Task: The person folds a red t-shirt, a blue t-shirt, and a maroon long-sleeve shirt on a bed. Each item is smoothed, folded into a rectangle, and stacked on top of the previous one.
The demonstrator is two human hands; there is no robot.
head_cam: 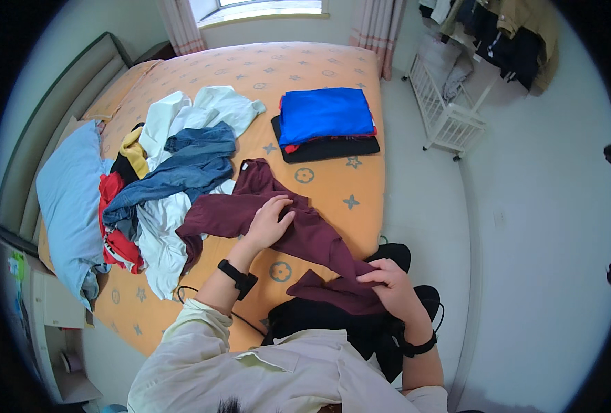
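A maroon long-sleeved garment (305, 232) lies spread and partly rumpled across the near part of the bed, one end hanging over my lap. My left hand (272, 222) rests on its upper part, fingers slightly bent; whether they pinch the cloth is unclear. Lower right, my right hand (388, 284) grips a narrow end of the maroon cloth between thumb and fingers. Left of the garment is a loose heap: a blue denim garment (192, 160), white garments (163, 237), a red one (122, 248) and a yellow and black one (135, 152). Beyond it sits a folded stack with blue cloth (326, 116) on top.
The bed has an orange patterned sheet (336, 67). A light blue pillow (73, 201) lies by the padded headboard (57, 118). A white wheeled rack (450, 124) with hanging clothes (522, 46) stands at the right wall. A black cable (246, 322) runs near my left forearm.
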